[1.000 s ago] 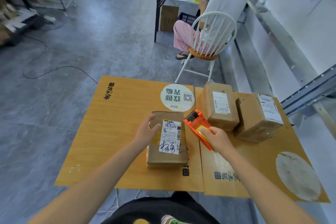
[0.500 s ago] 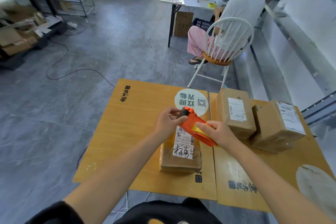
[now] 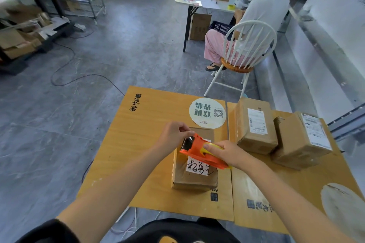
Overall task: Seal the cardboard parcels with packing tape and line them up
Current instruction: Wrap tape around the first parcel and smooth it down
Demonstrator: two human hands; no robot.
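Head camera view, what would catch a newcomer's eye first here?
The orange tape dispenser stands out, gripped by the right hand and pinched at its front by the left hand, above a parcel with a handwritten label on the wooden table. To its right sit a second parcel and a third parcel, side by side. Beyond, a person sits on a white chair.

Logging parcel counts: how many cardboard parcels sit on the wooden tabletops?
3: near parcel beneath the tape dispenser, middle parcel to its right, far-right parcel beside that. None seems hidden.

Black sleeve [image 3: 49, 231] on the left arm; black garment [image 3: 169, 228] with a yellow patch
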